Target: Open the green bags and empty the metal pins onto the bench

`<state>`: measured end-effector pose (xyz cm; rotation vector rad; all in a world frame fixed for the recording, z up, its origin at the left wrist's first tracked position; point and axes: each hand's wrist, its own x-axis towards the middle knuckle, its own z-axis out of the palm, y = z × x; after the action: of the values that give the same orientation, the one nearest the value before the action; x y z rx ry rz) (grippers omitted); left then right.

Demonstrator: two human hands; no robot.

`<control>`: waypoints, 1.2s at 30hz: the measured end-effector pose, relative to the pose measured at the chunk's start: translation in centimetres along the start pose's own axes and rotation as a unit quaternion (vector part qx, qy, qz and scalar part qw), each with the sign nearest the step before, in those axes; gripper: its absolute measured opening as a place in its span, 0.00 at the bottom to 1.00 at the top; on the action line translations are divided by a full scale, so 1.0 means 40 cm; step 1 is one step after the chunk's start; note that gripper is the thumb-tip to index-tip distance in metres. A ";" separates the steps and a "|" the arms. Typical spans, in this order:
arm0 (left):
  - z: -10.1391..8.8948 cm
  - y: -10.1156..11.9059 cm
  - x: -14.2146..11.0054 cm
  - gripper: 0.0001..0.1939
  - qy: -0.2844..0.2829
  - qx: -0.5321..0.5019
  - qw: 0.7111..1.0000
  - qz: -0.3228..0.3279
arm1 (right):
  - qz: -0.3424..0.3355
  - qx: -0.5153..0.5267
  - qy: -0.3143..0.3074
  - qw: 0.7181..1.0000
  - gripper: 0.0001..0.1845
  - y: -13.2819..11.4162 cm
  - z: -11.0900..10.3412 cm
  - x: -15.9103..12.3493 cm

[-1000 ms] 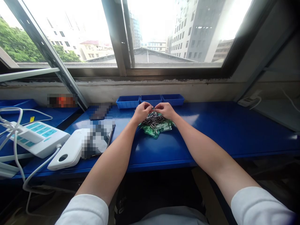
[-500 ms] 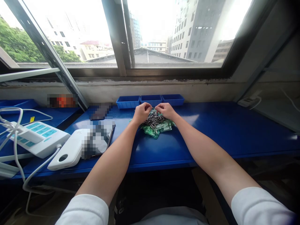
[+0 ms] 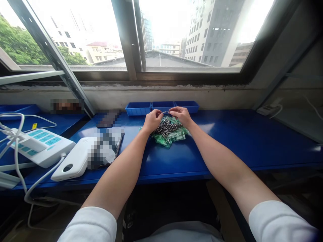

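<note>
Above a pile of small, thin metal pieces [image 3: 167, 128], my left hand [image 3: 153, 121] and my right hand [image 3: 182, 116] face each other, fingertips a short gap apart. A slim, silvery metal pin [image 3: 165, 112] spans that gap, pinched at one end by each hand. Whether it is a screw or a rivet is too small to tell. The pile lies on a crumpled green plastic bag [image 3: 165, 143] on the blue tabletop [image 3: 174, 164]. My right hand covers part of the bag's right side.
Three blue bins [image 3: 163, 106] stand in a row behind the hands. To the left lie a white power bank [image 3: 73, 161], a power strip [image 3: 47, 144] with white cables, and a blurred flat object [image 3: 108, 148]. A metal shelf post [image 3: 63, 74] rises at left.
My hands have drawn slightly apart, and the metal pin now shows between the fingertips. My right hand has risen a little. The pile and bag look the same.
</note>
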<state>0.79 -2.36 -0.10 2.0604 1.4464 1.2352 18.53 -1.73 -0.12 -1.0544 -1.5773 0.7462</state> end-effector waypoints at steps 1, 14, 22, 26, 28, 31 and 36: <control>-0.001 0.000 0.001 0.12 0.008 0.004 1.000 -0.005 | -0.007 -0.037 0.020 0.999 0.17 0.004 -0.004 0.003; -0.003 -0.012 0.006 0.11 -0.010 0.062 0.998 -0.030 | 0.115 -0.467 0.034 0.876 0.42 0.048 -0.035 0.024; 0.003 -0.009 0.005 0.11 -0.016 0.072 0.997 -0.032 | 0.151 -0.483 0.008 0.863 0.44 0.056 -0.027 0.036; 0.002 -0.018 0.005 0.12 -0.023 0.095 0.995 -0.007 | 0.116 -0.453 0.047 0.883 0.42 0.068 -0.029 0.034; 0.002 -0.024 0.004 0.12 -0.035 0.125 0.992 0.008 | 0.073 -0.432 0.080 0.895 0.38 0.070 -0.027 0.032; 0.003 -0.031 0.002 0.13 -0.057 0.184 0.981 0.014 | -0.009 -0.391 0.073 0.917 0.26 0.058 -0.018 0.027; 0.003 -0.035 0.000 0.15 -0.102 0.212 0.971 0.036 | -0.101 -0.344 -0.094 0.929 0.17 0.024 0.011 0.006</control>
<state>0.07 -1.73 -1.11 2.4490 1.6567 0.7520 18.33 -1.10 -0.95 -1.3082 -2.1529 0.1355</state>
